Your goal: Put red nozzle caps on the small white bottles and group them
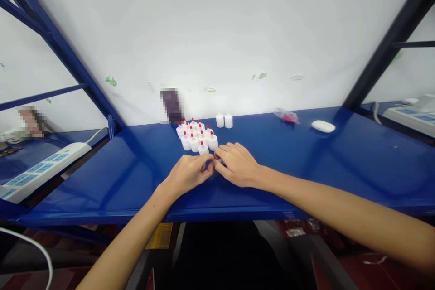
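Note:
My left hand (190,173) and my right hand (237,163) meet fingertip to fingertip low over the blue table, both closed in a pinch. Between the fingertips a small whitish bit and a trace of red show; the fingers hide the rest. Just beyond the hands stands a cluster of several small white bottles (194,144) with red pointed caps, upright and close together. The nearest capped bottle (203,149) is right behind my left fingertips. Farther back, two white bottles (224,121) without visible red caps stand side by side.
On the blue table (272,145) lie a clear bag with red pieces (288,116) and a white rounded object (323,126). A blurred dark rectangle (172,105) leans against the wall behind the bottles. Blue frame posts rise at left; a power strip (47,172) lies beyond the left edge.

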The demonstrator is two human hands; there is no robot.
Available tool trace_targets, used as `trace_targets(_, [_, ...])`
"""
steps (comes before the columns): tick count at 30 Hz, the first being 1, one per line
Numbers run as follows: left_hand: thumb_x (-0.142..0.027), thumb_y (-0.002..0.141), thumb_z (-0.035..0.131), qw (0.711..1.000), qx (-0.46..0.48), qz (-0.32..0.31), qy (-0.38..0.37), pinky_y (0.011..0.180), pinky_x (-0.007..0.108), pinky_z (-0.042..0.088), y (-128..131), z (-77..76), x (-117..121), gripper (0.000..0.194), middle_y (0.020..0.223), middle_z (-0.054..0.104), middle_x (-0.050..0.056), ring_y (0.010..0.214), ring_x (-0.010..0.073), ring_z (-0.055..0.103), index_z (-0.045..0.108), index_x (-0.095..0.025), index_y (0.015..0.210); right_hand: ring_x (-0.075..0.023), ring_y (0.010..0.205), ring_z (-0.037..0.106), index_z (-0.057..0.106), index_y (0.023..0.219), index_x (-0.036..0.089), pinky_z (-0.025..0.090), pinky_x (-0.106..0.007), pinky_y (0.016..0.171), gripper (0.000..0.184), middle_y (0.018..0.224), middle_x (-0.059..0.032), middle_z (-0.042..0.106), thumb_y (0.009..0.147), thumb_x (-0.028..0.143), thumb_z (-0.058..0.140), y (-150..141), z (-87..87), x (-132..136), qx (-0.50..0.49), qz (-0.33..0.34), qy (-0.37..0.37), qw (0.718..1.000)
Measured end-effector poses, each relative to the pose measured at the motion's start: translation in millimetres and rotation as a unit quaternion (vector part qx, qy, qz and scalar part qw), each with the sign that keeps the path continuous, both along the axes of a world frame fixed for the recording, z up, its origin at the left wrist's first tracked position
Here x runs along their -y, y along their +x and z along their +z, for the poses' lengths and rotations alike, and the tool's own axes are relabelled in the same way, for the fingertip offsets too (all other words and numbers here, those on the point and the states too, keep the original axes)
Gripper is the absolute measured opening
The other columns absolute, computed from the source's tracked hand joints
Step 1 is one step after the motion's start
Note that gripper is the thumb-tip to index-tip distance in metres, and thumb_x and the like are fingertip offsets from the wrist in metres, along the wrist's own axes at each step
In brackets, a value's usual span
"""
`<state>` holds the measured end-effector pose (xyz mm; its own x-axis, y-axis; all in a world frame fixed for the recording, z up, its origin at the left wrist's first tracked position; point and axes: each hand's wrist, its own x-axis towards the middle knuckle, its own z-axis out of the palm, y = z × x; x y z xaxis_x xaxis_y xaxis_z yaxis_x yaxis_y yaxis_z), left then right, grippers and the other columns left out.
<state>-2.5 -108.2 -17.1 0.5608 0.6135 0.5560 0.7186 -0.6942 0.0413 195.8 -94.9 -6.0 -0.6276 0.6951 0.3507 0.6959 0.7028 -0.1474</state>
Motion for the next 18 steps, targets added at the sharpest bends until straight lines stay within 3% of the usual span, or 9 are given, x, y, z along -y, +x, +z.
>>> trace_targets(6, [-0.021, 0.092, 0.049, 1.000, -0.011, -0.006, -0.017, 0.052, 0.021, 0.035, 0, -1.3, -1, 0.013, 0.059, 0.057, -0.005, 0.048, 0.0083, 0.049, 0.061, -0.019, 0.094, -0.0211, 0.081, 0.059, 0.061, 0.095, 0.018, 0.031, -0.033, 0.071, 0.029, 0.094, -0.0072, 0.069, 0.099, 0.037, 0.040, 0, -0.1, -1, -0.019, 0.002, -0.037, 0.999])
trace_targets(11, [-0.024, 0.089, 0.051, 0.997, -0.063, 0.039, 0.004, 0.070, 0.031, 0.040, -1, 15.0, 1, 0.022, 0.071, 0.061, 0.004, 0.071, 0.0169, 0.056, 0.058, -0.018, 0.069, -0.0216, 0.082, 0.060, 0.061, 0.094, 0.018, 0.032, -0.033, 0.071, 0.023, 0.093, -0.0070, 0.069, 0.097, 0.033, 0.043, 5, 1.5, -8, -0.024, -0.018, -0.038, 0.999])
trace_targets(15, [-0.026, 0.092, 0.045, 0.991, -0.054, 0.105, -0.057, 0.066, 0.031, 0.036, -18, 20.5, -3, 0.038, 0.055, 0.053, 0.001, 0.055, 0.0135, 0.048, 0.050, -0.018, 0.055, -0.0219, 0.083, 0.060, 0.061, 0.097, 0.018, 0.034, -0.033, 0.073, 0.024, 0.094, -0.0070, 0.069, 0.097, 0.035, 0.043, 9, 1.0, -13, -0.032, -0.024, -0.048, 0.998])
trace_targets(18, [-0.029, 0.094, 0.044, 0.985, -0.016, 0.130, -0.113, 0.058, 0.028, 0.034, -31, 17.6, -8, 0.029, 0.054, 0.053, -0.002, 0.049, 0.0123, 0.047, 0.061, -0.018, 0.073, -0.0224, 0.085, 0.060, 0.061, 0.100, 0.018, 0.035, -0.033, 0.074, 0.023, 0.096, -0.0075, 0.069, 0.096, 0.035, 0.045, 9, -0.8, -14, -0.034, -0.021, -0.052, 0.998])
